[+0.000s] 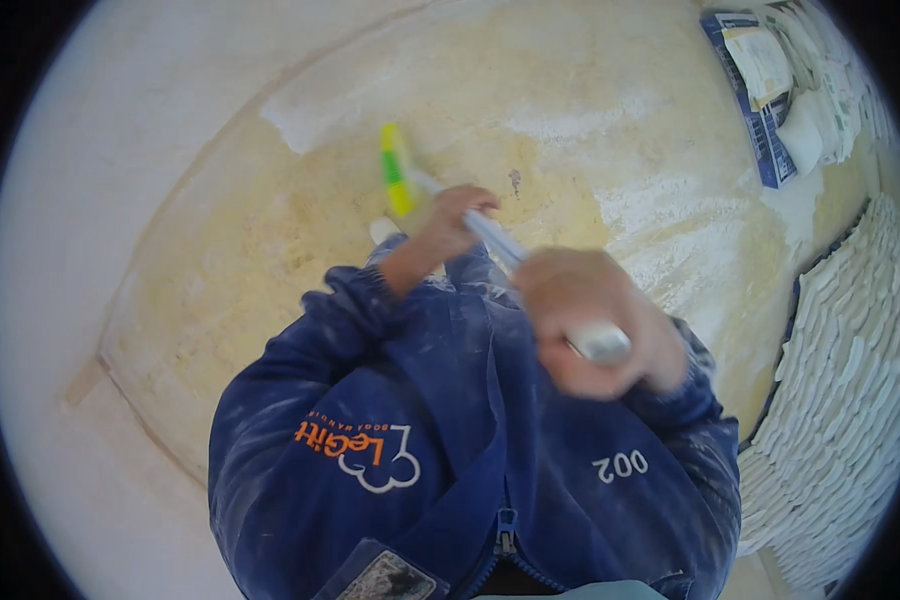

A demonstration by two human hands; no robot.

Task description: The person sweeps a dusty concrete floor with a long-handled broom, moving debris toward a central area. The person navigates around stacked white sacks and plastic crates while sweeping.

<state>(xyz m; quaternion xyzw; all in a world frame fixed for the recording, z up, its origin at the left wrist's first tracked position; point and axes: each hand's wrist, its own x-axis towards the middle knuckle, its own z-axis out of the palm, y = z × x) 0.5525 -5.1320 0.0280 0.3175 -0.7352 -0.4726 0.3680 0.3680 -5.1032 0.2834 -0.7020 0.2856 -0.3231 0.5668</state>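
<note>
I hold a broom by its pale handle [494, 238], which runs at a slant in front of my body. My left hand [444, 232] is wrapped round the handle lower down, nearer the broom head. At the upper end my right hand [598, 312], blurred by motion, grips the handle, and its rounded white tip pokes out of the fist. The yellow and green broom head [397, 168] is over the floor, ahead and to the left of my feet. Its bristles are too smeared to make out.
White powder [660, 225] streaks the worn yellowish floor [320, 230]. A pale wall [100, 180] curves round the left. Stacked white bags [840, 400] fill the right side. At the far right lies a blue-and-white package [760, 125] with crumpled white sacks [820, 100] beside it.
</note>
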